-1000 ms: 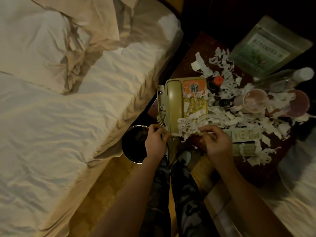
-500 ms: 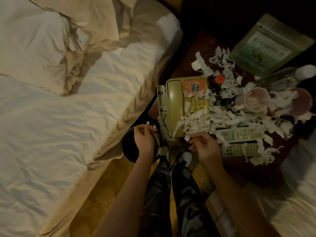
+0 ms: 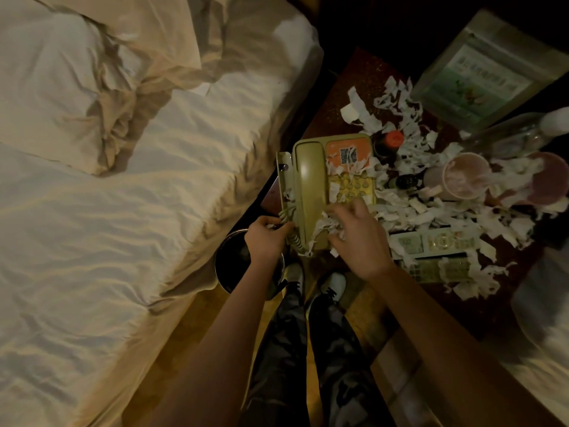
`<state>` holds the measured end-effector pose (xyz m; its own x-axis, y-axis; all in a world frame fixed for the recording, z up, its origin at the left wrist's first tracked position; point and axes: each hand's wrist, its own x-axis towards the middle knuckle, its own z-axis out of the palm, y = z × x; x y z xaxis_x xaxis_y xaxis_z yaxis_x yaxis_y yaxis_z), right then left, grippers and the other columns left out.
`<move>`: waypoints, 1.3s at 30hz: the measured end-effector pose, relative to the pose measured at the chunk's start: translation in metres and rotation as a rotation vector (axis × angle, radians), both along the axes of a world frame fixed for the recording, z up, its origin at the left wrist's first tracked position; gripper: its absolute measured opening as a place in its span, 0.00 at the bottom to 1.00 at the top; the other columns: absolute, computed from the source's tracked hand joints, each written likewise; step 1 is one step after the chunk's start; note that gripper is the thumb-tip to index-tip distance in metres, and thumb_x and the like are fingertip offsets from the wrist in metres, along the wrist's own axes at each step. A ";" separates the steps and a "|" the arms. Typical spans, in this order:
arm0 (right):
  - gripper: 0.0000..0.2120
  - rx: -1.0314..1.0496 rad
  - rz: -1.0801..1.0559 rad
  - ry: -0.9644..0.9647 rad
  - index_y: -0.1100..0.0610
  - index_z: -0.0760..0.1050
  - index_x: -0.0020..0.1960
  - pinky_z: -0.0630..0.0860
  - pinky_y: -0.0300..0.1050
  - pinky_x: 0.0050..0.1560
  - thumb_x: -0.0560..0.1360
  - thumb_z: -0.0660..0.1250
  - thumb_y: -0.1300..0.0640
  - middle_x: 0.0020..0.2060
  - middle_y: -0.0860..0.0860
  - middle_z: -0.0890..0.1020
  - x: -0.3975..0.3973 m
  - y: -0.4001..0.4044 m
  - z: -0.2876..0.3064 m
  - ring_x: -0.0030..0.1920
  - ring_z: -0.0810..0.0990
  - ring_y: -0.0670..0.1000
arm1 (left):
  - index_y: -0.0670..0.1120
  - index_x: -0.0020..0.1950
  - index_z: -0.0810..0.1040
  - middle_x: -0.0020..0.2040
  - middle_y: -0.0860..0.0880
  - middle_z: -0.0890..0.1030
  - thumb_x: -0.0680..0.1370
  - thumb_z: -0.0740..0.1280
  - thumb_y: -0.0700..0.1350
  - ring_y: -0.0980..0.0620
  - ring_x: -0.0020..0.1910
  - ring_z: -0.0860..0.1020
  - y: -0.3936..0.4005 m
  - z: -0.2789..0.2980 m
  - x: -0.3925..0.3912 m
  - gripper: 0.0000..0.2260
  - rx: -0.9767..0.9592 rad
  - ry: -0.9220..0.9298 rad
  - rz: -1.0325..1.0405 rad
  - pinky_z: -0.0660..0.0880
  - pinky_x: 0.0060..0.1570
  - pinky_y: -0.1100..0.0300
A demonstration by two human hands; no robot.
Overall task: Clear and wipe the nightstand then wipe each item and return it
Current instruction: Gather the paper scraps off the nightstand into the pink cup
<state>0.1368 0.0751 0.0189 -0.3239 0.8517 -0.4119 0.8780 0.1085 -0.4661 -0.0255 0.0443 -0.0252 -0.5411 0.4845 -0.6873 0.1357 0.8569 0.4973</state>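
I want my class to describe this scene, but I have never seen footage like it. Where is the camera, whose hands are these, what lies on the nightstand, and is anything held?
The one picture comes from a camera worn on a person's head, looking down past their arms and legs. There is no machine, just two bare hands. The nightstand beside the bed holds a telephone, two remotes, cups, a bottle and a pouch, all strewn with paper scraps. The left hand pinches a few scraps by the phone cord, above a dark bin on the floor. The right hand reaches into the scraps on the telephone; its grip is hard to see.
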 end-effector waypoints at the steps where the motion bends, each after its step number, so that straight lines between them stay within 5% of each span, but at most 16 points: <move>1: 0.16 0.010 0.052 0.004 0.53 0.74 0.60 0.71 0.42 0.43 0.73 0.70 0.57 0.53 0.52 0.70 -0.002 0.002 -0.003 0.47 0.75 0.51 | 0.42 0.45 0.80 0.42 0.48 0.80 0.71 0.74 0.47 0.59 0.34 0.74 0.000 -0.002 -0.001 0.10 -0.005 0.006 -0.012 0.67 0.31 0.68; 5: 0.05 0.016 0.120 -0.008 0.58 0.76 0.48 0.73 0.47 0.42 0.74 0.68 0.57 0.49 0.54 0.71 -0.006 0.004 -0.018 0.44 0.74 0.54 | 0.46 0.36 0.79 0.34 0.46 0.80 0.71 0.73 0.44 0.48 0.36 0.79 -0.005 -0.003 -0.005 0.05 -0.045 -0.059 0.006 0.77 0.38 0.56; 9: 0.05 0.055 -0.018 -0.048 0.58 0.77 0.48 0.72 0.45 0.44 0.76 0.67 0.57 0.52 0.54 0.72 0.005 0.009 -0.026 0.47 0.75 0.55 | 0.48 0.37 0.81 0.38 0.47 0.82 0.69 0.73 0.46 0.45 0.41 0.81 -0.017 -0.006 -0.011 0.03 -0.071 -0.081 -0.006 0.78 0.44 0.51; 14: 0.07 0.145 -0.192 -0.120 0.59 0.76 0.51 0.70 0.49 0.47 0.77 0.65 0.57 0.53 0.57 0.74 0.020 0.025 -0.019 0.46 0.76 0.59 | 0.44 0.47 0.84 0.45 0.51 0.82 0.72 0.72 0.46 0.62 0.39 0.75 -0.028 -0.007 -0.004 0.08 -0.043 -0.023 -0.059 0.67 0.33 0.74; 19: 0.08 0.203 -0.212 -0.006 0.62 0.78 0.53 0.72 0.52 0.51 0.74 0.65 0.64 0.52 0.59 0.76 0.015 0.038 -0.009 0.51 0.75 0.60 | 0.42 0.51 0.83 0.38 0.53 0.79 0.75 0.71 0.46 0.67 0.32 0.74 -0.030 -0.005 0.009 0.09 0.041 0.007 -0.020 0.66 0.31 0.80; 23: 0.12 0.302 0.049 0.174 0.60 0.81 0.51 0.70 0.55 0.57 0.71 0.64 0.64 0.51 0.55 0.80 -0.007 0.045 0.000 0.56 0.73 0.60 | 0.45 0.51 0.83 0.47 0.50 0.82 0.74 0.72 0.48 0.58 0.44 0.77 -0.028 -0.002 0.006 0.10 0.037 -0.059 0.039 0.70 0.41 0.70; 26: 0.10 0.331 0.345 0.164 0.58 0.83 0.47 0.63 0.59 0.65 0.68 0.67 0.62 0.52 0.54 0.82 -0.027 0.051 -0.007 0.59 0.74 0.61 | 0.43 0.52 0.82 0.41 0.49 0.79 0.76 0.69 0.49 0.51 0.44 0.77 -0.029 0.001 -0.001 0.12 0.031 -0.227 0.238 0.73 0.47 0.55; 29: 0.08 0.317 0.686 -0.076 0.56 0.83 0.45 0.43 0.67 0.69 0.67 0.70 0.58 0.59 0.57 0.79 -0.048 0.060 -0.012 0.69 0.66 0.62 | 0.40 0.61 0.77 0.33 0.49 0.69 0.80 0.60 0.53 0.55 0.27 0.69 -0.031 0.006 -0.010 0.19 0.041 -0.498 0.529 0.66 0.33 0.59; 32: 0.13 0.200 0.891 -0.405 0.52 0.82 0.52 0.25 0.64 0.62 0.74 0.61 0.52 0.68 0.54 0.71 -0.068 0.061 -0.011 0.76 0.48 0.58 | 0.39 0.63 0.74 0.31 0.50 0.67 0.83 0.50 0.57 0.55 0.27 0.66 -0.035 0.013 -0.019 0.26 0.128 -0.725 0.743 0.62 0.35 0.60; 35: 0.14 0.200 0.943 -0.596 0.50 0.81 0.51 0.27 0.69 0.63 0.74 0.58 0.49 0.66 0.54 0.74 -0.082 0.058 -0.017 0.76 0.47 0.59 | 0.43 0.55 0.78 0.40 0.47 0.72 0.82 0.45 0.60 0.50 0.39 0.72 -0.040 0.014 -0.026 0.28 0.200 -0.792 0.782 0.70 0.44 0.57; 39: 0.15 0.203 0.925 -0.628 0.53 0.80 0.55 0.32 0.68 0.67 0.75 0.59 0.53 0.66 0.55 0.74 -0.092 0.058 -0.020 0.76 0.46 0.60 | 0.40 0.57 0.77 0.42 0.45 0.77 0.81 0.47 0.62 0.49 0.39 0.77 -0.044 0.013 -0.032 0.30 0.272 -0.906 0.885 0.74 0.46 0.54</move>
